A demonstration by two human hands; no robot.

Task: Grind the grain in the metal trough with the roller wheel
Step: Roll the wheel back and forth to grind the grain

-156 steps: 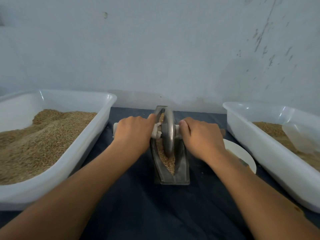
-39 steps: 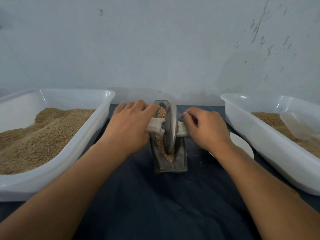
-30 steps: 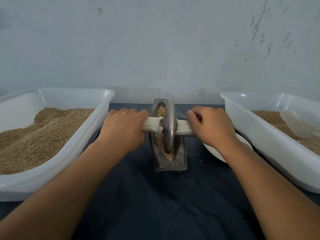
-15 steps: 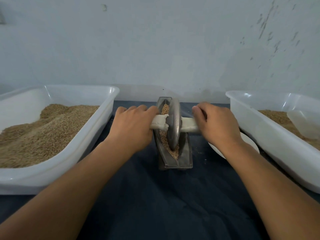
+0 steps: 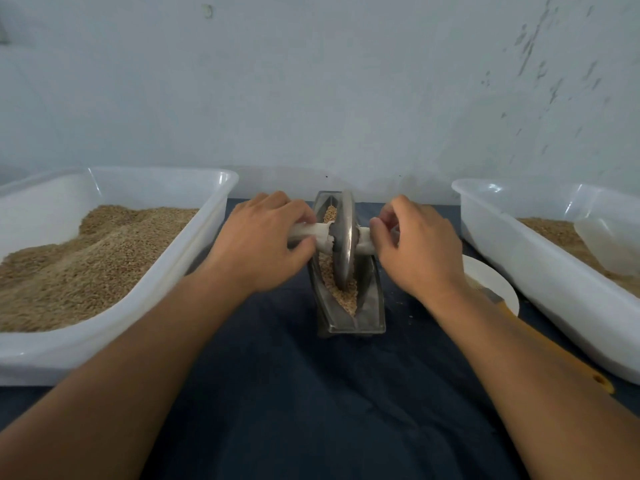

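A narrow metal trough [image 5: 370, 306] stands on the dark cloth in the middle, pointing away from me, with tan grain [image 5: 341, 295] lying along its groove. The metal roller wheel [image 5: 344, 242] stands upright in the groove near the trough's middle. A white axle handle [image 5: 317, 233] sticks out on both sides of the wheel. My left hand [image 5: 259, 244] grips the left end of the handle. My right hand [image 5: 420, 247] holds the right end with fingers curled loosely around it.
A white plastic tub [image 5: 145, 296] heaped with grain sits at the left. Another white tub [image 5: 540, 268] with grain and a clear scoop [image 5: 609, 244] sits at the right. A white plate [image 5: 495, 285] and a yellow-handled tool [image 5: 550, 344] lie partly under my right forearm. A wall rises close behind.
The wheel and both hands have shifted slightly along the trough, and my right hand's fingers have loosened on the handle. The trough stays in place.
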